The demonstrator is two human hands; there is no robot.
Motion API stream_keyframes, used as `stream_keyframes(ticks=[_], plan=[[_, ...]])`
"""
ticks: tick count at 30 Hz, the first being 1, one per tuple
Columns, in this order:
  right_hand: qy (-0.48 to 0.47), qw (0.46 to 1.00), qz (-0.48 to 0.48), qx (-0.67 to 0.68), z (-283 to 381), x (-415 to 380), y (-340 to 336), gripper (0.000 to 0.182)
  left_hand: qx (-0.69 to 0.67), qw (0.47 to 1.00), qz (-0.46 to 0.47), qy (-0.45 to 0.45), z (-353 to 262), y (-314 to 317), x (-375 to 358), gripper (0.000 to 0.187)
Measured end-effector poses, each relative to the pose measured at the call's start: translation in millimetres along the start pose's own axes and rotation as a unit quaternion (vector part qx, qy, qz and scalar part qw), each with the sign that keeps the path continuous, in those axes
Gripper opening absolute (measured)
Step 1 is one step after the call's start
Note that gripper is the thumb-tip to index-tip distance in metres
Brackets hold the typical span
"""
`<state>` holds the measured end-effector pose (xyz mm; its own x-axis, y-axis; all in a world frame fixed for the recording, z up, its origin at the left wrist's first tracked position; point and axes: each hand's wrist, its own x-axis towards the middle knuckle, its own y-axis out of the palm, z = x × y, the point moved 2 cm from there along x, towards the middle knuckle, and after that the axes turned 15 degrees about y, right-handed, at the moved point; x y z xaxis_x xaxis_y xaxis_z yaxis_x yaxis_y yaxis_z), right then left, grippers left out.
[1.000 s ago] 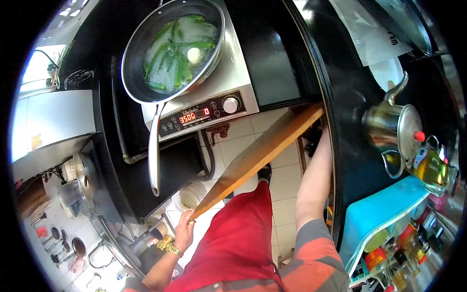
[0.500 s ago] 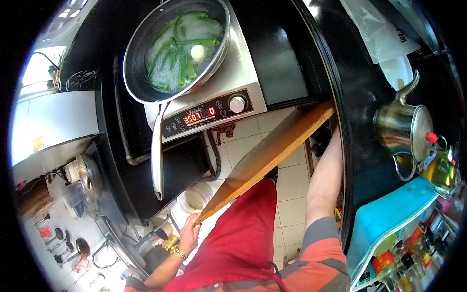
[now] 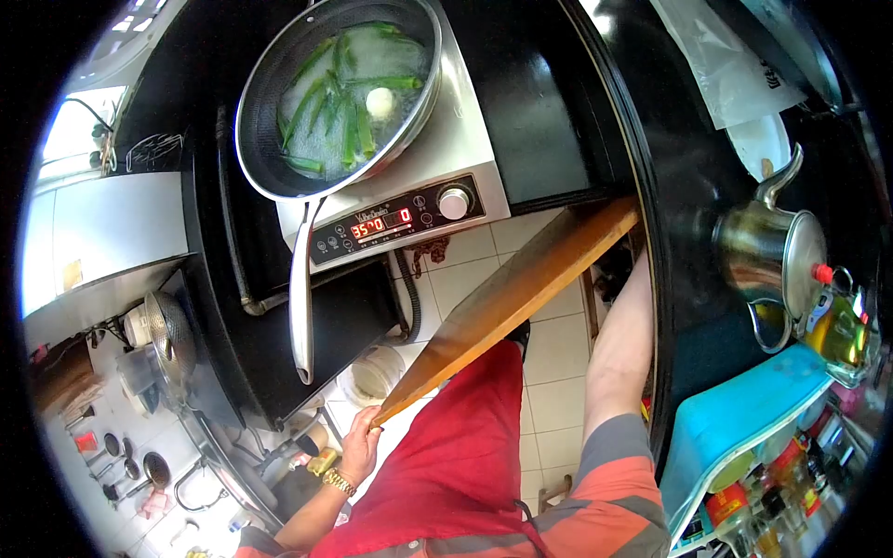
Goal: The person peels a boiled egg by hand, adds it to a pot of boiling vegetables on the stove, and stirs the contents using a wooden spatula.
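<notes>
My left hand (image 3: 360, 444), with a gold watch at the wrist, grips the lower left end of a long wooden board (image 3: 521, 302). The board slants up to the right, its far end by the black counter's edge. My right arm reaches under that counter, where the hand is hidden. Beyond the board, a frying pan (image 3: 265, 112) sits on an induction cooker (image 3: 474, 139) with a lit red display. Green vegetable pieces (image 3: 349, 121) and a round white item (image 3: 379, 102) lie in bubbling liquid in the pan.
To the right, a metal kettle (image 3: 767, 251) stands on the black counter near a blue bin (image 3: 744, 400) of bottles. A white bucket (image 3: 372, 374) is on the tiled floor below the board's left part. Ladles (image 3: 156, 471) hang at the lower left.
The board and my left hand have barely moved. The cooker's display reads differently, and the view has shifted slightly.
</notes>
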<state>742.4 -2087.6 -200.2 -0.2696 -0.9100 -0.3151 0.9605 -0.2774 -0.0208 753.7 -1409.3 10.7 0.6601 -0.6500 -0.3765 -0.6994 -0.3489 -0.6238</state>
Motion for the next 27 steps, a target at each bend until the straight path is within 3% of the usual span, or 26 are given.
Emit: stream_keyframes(ticks=[20, 27], plan=[[-0.002, 1.0, 0.005, 0.025, 3.2, -8.4, -13.0, 0.049, -0.049, 0.999, -0.006, -0.016, -4.8, 0.9, -0.5, 0.042], [0.009, 0.998, 0.017, 0.053, 5.5, -25.7, -34.2, 0.048, -0.026, 0.999, -0.003, 0.019, 5.2, 2.4, -4.6, 0.04]])
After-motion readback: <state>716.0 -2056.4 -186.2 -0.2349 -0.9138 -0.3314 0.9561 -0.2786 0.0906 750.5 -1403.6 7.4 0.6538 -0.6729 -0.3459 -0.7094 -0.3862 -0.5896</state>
